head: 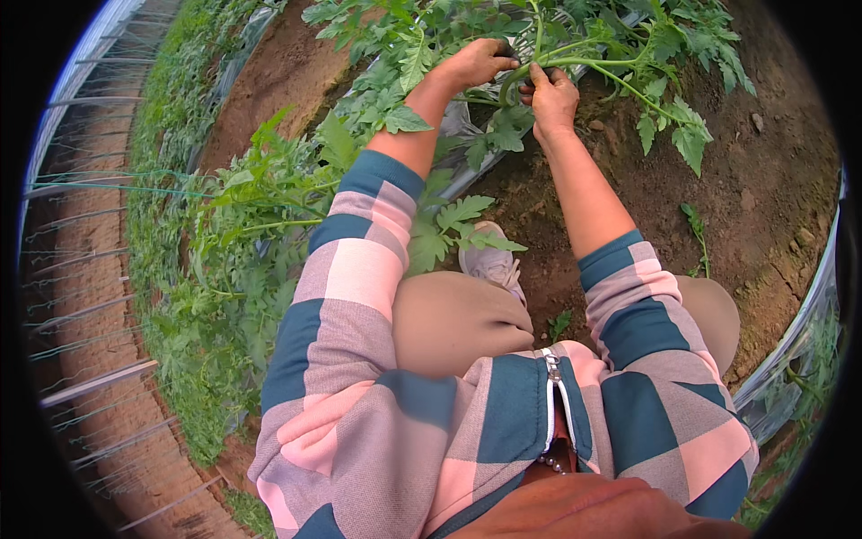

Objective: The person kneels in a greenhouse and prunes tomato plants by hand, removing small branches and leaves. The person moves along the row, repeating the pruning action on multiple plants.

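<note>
Both of my hands are at a green tomato plant near the top of the view. Fingertips of my left hand (479, 64) pinch at the plant beside its thick main stem (506, 87); what lies between them is partly hidden. Just across the stem, my right hand (555, 101) grips it at a fork, thumb on top. From that fork a long side branch (592, 62) runs to the right and ends in drooping leaves (690, 138). My fingertips look dark and stained.
Plastic mulch film (475, 172) runs under the plants beside bare soil (754, 175). A leafy row (222, 303) fills the left, with a green string (121, 186) stretched across. My shoe (495, 263) is close to low leaves (465, 212). Plastic sheeting (774, 384) borders the right.
</note>
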`<state>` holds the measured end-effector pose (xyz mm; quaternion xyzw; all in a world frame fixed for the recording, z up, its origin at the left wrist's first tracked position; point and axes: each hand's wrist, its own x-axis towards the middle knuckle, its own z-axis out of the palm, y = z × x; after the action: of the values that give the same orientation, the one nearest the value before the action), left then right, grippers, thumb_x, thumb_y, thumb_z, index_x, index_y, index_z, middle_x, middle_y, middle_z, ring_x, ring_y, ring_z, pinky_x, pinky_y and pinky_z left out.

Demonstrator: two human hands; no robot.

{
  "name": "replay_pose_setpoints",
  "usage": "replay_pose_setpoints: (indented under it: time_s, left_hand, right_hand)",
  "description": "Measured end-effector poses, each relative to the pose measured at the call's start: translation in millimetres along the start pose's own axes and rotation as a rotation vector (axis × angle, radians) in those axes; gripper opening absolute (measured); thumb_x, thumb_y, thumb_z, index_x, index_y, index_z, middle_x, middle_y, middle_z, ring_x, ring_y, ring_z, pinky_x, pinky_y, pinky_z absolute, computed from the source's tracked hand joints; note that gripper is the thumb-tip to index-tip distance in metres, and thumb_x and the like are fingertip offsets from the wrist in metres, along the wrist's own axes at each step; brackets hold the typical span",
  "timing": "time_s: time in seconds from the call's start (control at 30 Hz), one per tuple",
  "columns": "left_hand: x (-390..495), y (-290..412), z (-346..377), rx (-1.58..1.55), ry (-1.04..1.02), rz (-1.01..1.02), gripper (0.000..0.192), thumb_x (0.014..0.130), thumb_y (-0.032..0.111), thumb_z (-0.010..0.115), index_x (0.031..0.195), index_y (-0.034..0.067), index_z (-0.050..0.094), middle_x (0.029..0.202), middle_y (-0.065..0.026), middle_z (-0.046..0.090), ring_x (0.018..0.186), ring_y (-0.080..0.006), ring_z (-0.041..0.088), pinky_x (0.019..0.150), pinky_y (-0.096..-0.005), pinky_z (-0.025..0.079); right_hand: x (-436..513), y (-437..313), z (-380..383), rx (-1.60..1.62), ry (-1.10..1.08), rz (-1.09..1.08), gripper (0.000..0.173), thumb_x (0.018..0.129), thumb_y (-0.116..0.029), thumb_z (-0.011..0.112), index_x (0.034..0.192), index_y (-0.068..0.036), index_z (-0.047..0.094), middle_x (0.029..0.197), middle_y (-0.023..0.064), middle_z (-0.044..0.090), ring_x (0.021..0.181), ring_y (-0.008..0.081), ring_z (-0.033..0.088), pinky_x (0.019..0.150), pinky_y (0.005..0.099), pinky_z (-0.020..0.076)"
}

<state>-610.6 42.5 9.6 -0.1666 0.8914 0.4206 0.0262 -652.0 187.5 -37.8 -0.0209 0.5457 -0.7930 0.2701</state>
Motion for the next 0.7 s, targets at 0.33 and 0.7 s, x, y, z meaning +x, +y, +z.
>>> replay_pose_setpoints:
  time_s: [0.33,0.7]
  left_hand:
    - [7,-3,12,-0.245,-0.051,-0.093,0.028,0.091,0.010,0.058,0.117,0.001,0.062,0.105,-0.0064,0.067,0.085,-0.0133,0.062,0.068,-0.0272,0.052]
    - [17,-25,20,-0.445,-0.020,-0.126,0.024,0.086,0.011,0.066,0.107,-0.001,0.065,0.091,-0.0069,0.067,0.076,-0.0150,0.061,0.059,-0.0296,0.054]
  right_hand:
    - [8,6,-3,0.015,-0.017,-0.073,0.013,0.088,-0.012,0.062,0.094,0.000,0.066,0.081,0.0010,0.064,0.065,0.0080,0.054,0.060,0.0242,0.0423]
    - [17,15,-8,0.096,-0.116,-0.145,0.016,0.092,-0.006,0.055,0.108,-0.008,0.053,0.097,-0.0025,0.059,0.074,0.0053,0.053,0.053,0.0196,0.0375]
